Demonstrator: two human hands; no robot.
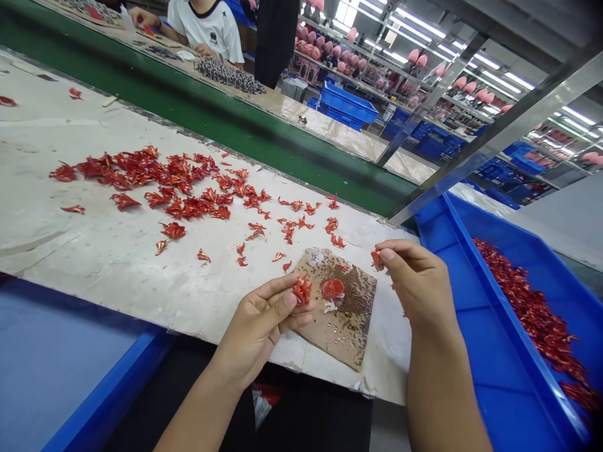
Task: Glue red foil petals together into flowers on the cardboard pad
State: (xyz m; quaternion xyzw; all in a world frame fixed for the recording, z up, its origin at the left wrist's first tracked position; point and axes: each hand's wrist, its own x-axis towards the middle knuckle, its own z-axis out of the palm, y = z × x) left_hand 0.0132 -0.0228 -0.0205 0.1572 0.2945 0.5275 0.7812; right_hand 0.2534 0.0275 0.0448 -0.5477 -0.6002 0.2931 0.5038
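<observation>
While our left hand (pixel 259 333) pinches a red petal (pixel 302 290) between its fingers, our right hand (pixel 417 282) clamps a smaller red piece (pixel 375 257). Cardboard (pixel 360 333) lies between our 2 hands' fingertips.

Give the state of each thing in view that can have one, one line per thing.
left hand: holding a small red bunch in its fingers
right hand: pinching a red piece
cardboard square: lying flat on the table, speckled brown
red disc: resting on the cardboard
loose red petals: scattered across the white tabletop
blue plastic tray: uncovered, holding a dark red heap
</observation>
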